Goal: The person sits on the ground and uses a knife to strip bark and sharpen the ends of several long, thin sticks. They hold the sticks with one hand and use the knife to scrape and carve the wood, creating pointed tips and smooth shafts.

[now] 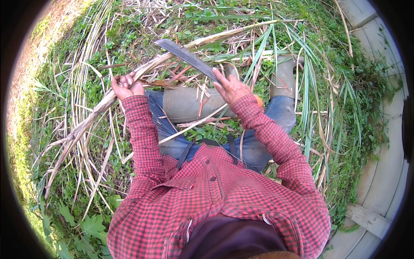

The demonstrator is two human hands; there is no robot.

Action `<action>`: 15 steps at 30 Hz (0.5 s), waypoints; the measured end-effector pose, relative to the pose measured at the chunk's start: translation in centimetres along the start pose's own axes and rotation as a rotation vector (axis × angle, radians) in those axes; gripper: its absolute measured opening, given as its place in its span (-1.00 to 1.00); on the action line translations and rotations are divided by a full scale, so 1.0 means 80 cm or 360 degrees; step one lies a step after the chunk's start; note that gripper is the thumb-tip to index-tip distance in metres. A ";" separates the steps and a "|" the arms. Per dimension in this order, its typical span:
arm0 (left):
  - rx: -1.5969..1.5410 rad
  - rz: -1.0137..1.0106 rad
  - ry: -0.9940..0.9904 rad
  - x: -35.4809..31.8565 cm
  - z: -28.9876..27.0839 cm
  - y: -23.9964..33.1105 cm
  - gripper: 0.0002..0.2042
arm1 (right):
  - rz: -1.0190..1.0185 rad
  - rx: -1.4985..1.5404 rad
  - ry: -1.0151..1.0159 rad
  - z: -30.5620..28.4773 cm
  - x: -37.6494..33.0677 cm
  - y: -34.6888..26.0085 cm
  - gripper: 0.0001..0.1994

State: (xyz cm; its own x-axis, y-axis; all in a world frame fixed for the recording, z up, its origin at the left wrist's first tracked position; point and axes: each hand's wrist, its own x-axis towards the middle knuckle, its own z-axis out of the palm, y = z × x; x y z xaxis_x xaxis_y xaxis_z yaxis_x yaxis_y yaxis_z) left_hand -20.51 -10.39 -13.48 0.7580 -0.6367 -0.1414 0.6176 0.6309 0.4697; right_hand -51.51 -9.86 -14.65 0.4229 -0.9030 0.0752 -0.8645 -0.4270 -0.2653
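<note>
My left hand (126,86) is closed round a long, dry, fibrous plant stalk (152,64). It slants from the lower left up to the far right, with frayed dry leaves trailing from its near end. In my right hand (233,87) is a machete, its dark blade (186,56) pointing up and left. The fingers lie along the base of the blade, and a bit of orange handle (258,100) shows beyond the wrist. The blade crosses the stalk right of my left hand; whether it touches the stalk I cannot tell.
I sit with legs folded, and a rubber boot (192,104) lies just below the blade. The other boot (282,80) is to the right. Long dry strips (79,73) lie in the left grass; green leaf blades (305,99) lie right. A pale curved wall (384,164) borders the right.
</note>
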 end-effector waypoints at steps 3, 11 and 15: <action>-0.0006 0.0096 -0.0084 0.002 -0.001 0.009 -0.78 | -0.0037 -0.0010 -0.0060 -0.016 -0.007 -0.021 -0.55; 0.0022 0.0114 -0.0220 -0.011 0.000 0.024 -0.76 | 0.0295 -0.0118 -0.0123 -0.023 0.020 0.091 -0.55; 0.0030 0.0086 -0.0187 -0.036 0.015 0.035 -0.74 | 0.0259 -0.0206 -0.0130 -0.013 0.022 0.114 -0.55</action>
State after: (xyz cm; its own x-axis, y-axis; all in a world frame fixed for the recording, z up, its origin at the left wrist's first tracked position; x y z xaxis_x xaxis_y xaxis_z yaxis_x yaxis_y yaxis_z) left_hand -21.23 -7.29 -10.72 0.7598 -0.6500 -0.0131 0.5713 0.6580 0.4906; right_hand -58.95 -15.42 -15.95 0.2913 -0.9559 -0.0380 -0.9485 -0.2834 -0.1417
